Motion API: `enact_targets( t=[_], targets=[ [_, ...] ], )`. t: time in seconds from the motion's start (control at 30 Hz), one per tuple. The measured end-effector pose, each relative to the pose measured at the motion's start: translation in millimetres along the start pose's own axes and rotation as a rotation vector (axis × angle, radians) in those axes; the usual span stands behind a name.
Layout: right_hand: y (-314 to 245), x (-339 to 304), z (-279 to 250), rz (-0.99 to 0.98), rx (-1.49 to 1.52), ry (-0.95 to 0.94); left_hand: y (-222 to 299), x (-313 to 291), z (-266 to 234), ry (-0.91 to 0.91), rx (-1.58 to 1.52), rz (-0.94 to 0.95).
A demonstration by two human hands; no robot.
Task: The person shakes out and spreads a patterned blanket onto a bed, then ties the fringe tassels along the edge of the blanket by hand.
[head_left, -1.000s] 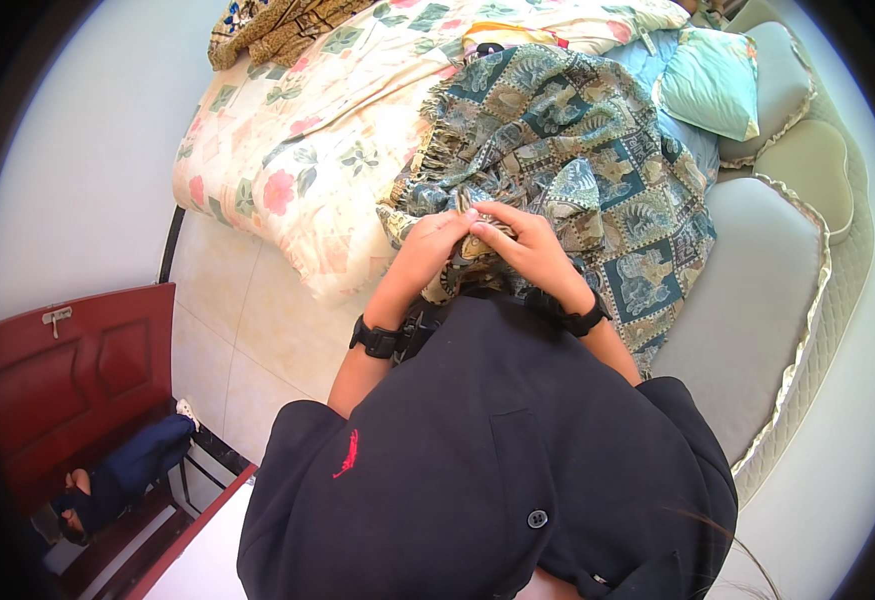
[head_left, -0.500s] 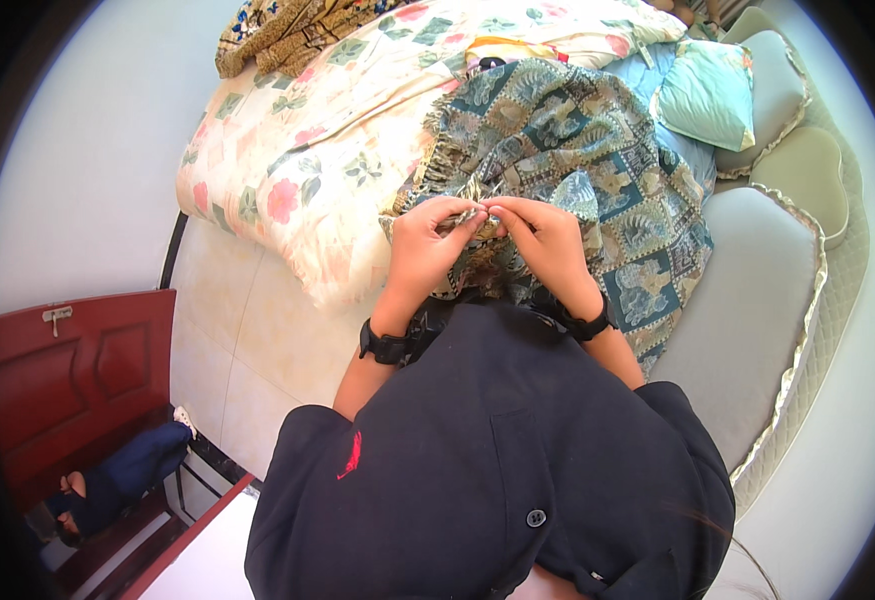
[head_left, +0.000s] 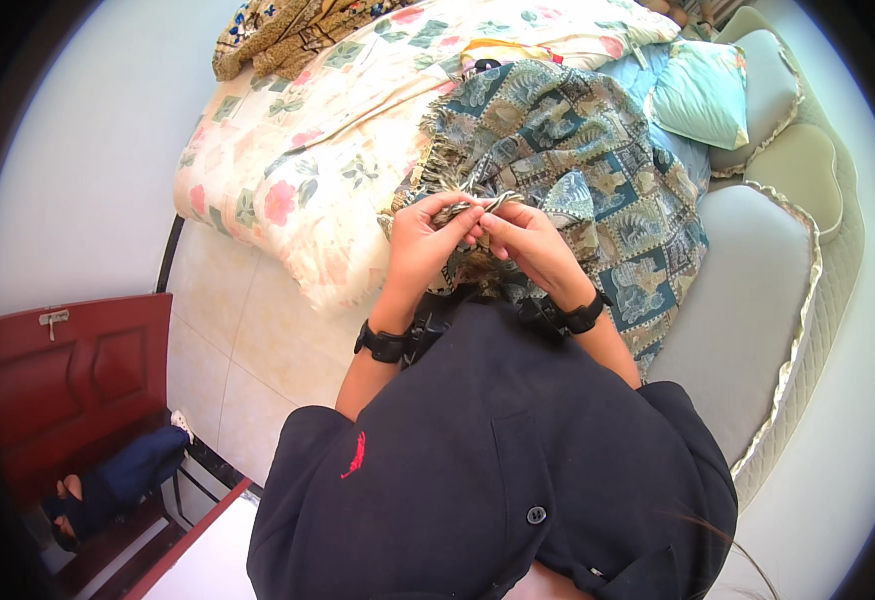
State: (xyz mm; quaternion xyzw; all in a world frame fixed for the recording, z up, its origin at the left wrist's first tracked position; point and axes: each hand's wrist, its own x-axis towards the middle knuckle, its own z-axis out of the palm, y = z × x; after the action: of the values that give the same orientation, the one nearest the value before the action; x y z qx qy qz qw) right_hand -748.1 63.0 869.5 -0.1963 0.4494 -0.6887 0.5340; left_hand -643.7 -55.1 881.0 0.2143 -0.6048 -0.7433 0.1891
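A patterned blanket (head_left: 617, 130) in teal, grey and beige, with a fringed edge, lies bunched in front of me and hangs down toward my lap. Strands of its fringe (head_left: 454, 210) are pinched between the thumb and fingers of my left hand (head_left: 427, 235). Close against it, my right hand (head_left: 537, 240) is closed on fringe strands too, and the fingertips of both hands meet. Part of the strands is hidden behind the fingers. Each wrist wears a black band.
A cream floral quilt (head_left: 287, 190) covers the bed to the left, with a brown patterned blanket (head_left: 297, 45) beyond. Pale blue pillow (head_left: 702, 95) and grey cushions (head_left: 737, 300) lie right. A person (head_left: 122, 470) sits at lower left beside a dark red door (head_left: 77, 370).
My right hand has turned and its fingers have shifted at the fringe. Striped strands now show more plainly between both hands. The blanket stays in place.
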Motion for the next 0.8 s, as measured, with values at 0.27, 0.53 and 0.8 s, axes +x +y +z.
enact_targets(
  t=[0.27,0.53,0.8],
  targets=[
    [5,3,6,-0.086,-0.039,0.143,-4,-1,-7,-0.013,-0.118,-0.033],
    [21,13,-1,-0.128,-0.017,0.236,-1,1,-19,-0.081,-0.13,-0.122],
    [22,16,2,-0.139,-0.011,0.254,-15,4,-23,-0.029,-0.052,-0.136]
  ],
)
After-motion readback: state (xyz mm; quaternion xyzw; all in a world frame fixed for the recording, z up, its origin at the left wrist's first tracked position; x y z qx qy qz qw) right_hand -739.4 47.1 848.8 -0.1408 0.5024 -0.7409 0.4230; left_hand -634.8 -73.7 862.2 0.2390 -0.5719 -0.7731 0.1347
